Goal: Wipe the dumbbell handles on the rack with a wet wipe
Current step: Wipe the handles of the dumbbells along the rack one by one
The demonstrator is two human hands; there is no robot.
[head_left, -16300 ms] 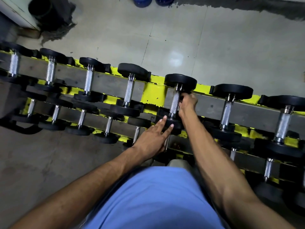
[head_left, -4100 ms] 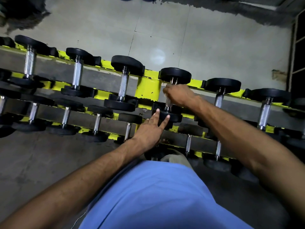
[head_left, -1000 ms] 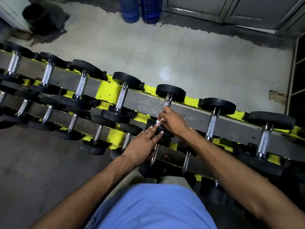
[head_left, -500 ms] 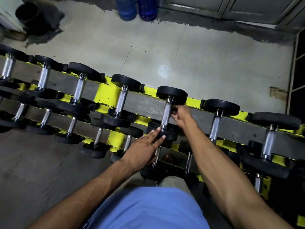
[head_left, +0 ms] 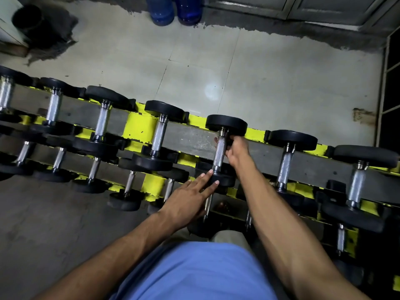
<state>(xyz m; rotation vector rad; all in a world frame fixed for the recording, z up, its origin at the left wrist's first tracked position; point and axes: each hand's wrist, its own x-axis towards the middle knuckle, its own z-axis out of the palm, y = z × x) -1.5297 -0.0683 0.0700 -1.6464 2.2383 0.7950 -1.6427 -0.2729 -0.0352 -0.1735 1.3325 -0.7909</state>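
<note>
On the rack (head_left: 194, 140), right hand (head_left: 237, 149) grips dumbbell handle (head_left: 219, 153).

Centre dumbbell handle (head_left: 219, 153): bare steel, knurled mid-section, rough-looking grip, dull silvery shine, w/ smoother, brighter collars at both ends. Heads (head_left: 226, 124) on it look like matt black rubber, no gloss at all. Neighbour handles (head_left: 159, 134) are the same knurled metal, some patchy & darker. Rack (head_left: 140, 126) is painted bright yellow, paint chipped & scuffed along the edges; its long grey rail (head_left: 192, 139) is flat matt, scratched, speckled. Floor tiles (head_left: 194, 83) are pale, smooth, semi-gloss, catching a soft light spot; nearer floor (head_left: 43, 224) is rough grey concrete, stained. Blue bottles (head_left: 162, 11) are translucent glossy plastic. Shirt (head_left: 194, 273) is soft matt blue cloth.
</note>
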